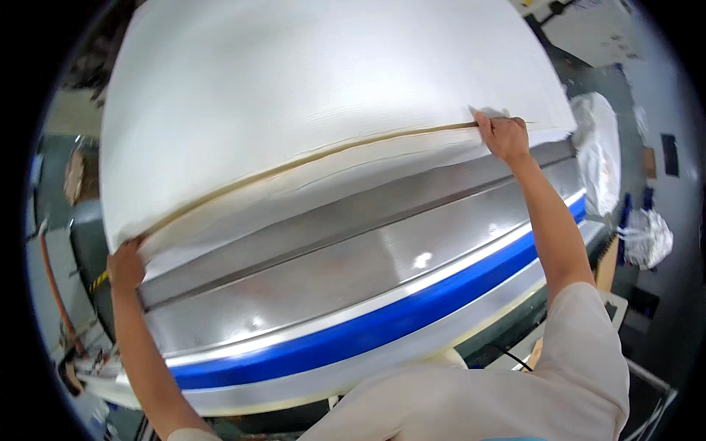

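A large white sheet (331,73) covers the far part of a wide worktable. Along its near side runs a long thin tan strip (294,163); whether it is a rod or a folded edge I cannot tell. At the strip's left end my left hand (126,264) is closed, with its fingertips partly hidden. My right hand (505,138) grips the strip near its right end, thumb pointing left and fingers curled over it. Between the hands, the sheet's loose border (309,184) hangs in a wavy line over bare metal.
In front of the sheet lies a shiny metal surface (353,268) with a dark seam, then a blue band (368,316) along the table's near edge. White wrapped material (597,154) stands at the right, with a white plastic bag (647,239) beyond. A brown bundle (81,173) is at the left.
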Demonstrator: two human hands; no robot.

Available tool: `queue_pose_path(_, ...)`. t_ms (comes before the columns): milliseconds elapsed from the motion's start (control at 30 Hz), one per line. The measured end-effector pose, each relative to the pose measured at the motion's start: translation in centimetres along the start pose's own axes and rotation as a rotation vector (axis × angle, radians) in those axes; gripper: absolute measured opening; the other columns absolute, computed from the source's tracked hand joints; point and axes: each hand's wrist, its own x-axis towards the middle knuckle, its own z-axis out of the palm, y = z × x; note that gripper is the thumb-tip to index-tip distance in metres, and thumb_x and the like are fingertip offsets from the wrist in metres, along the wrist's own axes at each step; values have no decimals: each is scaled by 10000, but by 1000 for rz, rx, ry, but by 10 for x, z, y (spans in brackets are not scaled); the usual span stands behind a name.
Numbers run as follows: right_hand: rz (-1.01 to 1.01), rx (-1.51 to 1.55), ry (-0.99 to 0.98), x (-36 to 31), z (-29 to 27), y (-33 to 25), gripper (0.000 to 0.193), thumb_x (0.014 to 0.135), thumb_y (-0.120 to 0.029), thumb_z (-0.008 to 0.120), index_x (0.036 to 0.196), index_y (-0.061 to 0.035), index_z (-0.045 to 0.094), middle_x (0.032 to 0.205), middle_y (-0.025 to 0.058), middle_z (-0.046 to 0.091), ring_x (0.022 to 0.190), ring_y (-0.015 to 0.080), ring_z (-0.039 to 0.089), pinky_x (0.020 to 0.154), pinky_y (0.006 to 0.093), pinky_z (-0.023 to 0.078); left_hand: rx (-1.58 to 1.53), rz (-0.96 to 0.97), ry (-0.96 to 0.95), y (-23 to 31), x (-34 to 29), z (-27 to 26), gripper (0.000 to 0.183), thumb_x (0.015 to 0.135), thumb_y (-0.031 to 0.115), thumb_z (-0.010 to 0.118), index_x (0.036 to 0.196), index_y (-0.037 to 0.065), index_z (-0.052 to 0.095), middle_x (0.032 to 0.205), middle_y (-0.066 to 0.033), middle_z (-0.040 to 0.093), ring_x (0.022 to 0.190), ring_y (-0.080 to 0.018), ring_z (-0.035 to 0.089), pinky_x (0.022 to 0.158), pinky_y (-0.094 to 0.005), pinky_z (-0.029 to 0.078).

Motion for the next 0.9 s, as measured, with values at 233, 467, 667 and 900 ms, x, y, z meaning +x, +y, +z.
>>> queue_pose_path(233,47,-179,-125,18,58,180,691,957,-487,168,934,4,653,900,172,662,897,318,615,977,433,345,-170,-264,26,-12,29,36,269,860,97,459,1059,86,641,1011,-163,632,930,-332,600,806,-412,477)
queue_pose_path(467,40,-188,-505,31,72,295,324,881,-242,465,1135,-74,574,1046,141,637,1054,294,569,912,411,438,-64,-158,120,-46,13,73,305,865,88,419,1104,80,608,1035,-159,630,956,-342,587,820,-427,467)
queue_pose_path(667,167,-218,-490,28,88,301,324,853,-167,475,1162,-155,572,1126,122,607,1055,285,576,882,388,473,-190,-303,23,-39,5,60,345,910,173,341,1086,79,622,1094,-140,614,1015,-320,557,877,-395,422)
queue_pose_path(900,165,-99,-366,7,46,309,379,810,-96,489,1175,-155,569,1137,98,604,1034,286,579,902,390,448,72,-327,-69,-25,-23,3,349,903,116,399,1195,216,563,1185,-65,575,1104,-267,514,948,-400,403)
